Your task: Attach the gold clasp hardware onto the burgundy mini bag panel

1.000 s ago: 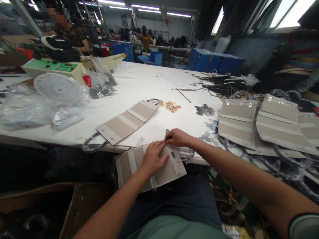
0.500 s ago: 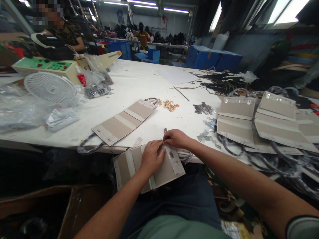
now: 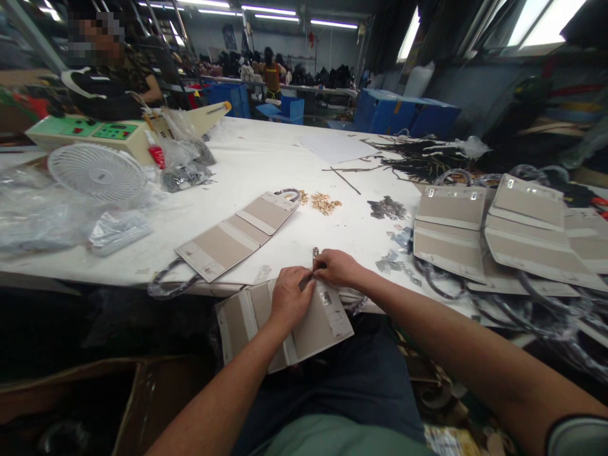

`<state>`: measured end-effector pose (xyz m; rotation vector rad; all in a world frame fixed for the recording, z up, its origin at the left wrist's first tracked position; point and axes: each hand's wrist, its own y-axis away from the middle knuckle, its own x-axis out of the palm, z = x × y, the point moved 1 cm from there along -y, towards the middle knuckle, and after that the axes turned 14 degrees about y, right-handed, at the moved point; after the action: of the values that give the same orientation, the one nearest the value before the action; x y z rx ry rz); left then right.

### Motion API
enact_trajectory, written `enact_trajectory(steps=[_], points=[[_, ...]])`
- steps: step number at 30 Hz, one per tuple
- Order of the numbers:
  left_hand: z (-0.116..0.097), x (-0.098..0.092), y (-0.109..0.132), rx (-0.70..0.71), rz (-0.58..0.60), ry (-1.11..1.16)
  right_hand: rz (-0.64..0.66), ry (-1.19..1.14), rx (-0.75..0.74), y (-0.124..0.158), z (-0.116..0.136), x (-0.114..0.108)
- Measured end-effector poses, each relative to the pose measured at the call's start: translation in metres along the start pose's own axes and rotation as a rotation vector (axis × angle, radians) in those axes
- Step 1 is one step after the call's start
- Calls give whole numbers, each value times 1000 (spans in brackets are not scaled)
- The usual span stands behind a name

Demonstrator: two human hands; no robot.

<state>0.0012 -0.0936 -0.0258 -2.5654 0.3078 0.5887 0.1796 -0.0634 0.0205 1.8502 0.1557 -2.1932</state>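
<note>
Working at near edge of white table (image 3: 256, 152) | steadying beige panel (image 3: 316, 324) over lap (image 3: 361, 380) with left hand (image 3: 291, 294), having drawn thumb in toward fingertips since a second ago: probably finer, two-handed work now | bunching fingers of right hand (image 3: 336, 267) alongside, cannot make out any grasped item | just beyond, small metal fitting (image 3: 316, 252)

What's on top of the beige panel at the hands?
The left hand and a small shiny piece are on the beige panel; the right hand is at its upper edge. The surface beneath the left hand is covered.
</note>
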Motion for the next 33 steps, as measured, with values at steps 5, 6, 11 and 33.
enact_trajectory(steps=[5, 6, 11, 33], points=[[1, 3, -7, -56, -15, -75, -57, -54, 99, 8, -4, 8], [0, 3, -8, -69, -15, -84, -59, -83, 92, 10, -5, 7], [-2, 4, -12, -122, 3, -103, -273, -399, 83, 21, -6, -23], [7, -9, -36, -98, 216, -177, -808, -1488, 197, 23, 5, -14]])
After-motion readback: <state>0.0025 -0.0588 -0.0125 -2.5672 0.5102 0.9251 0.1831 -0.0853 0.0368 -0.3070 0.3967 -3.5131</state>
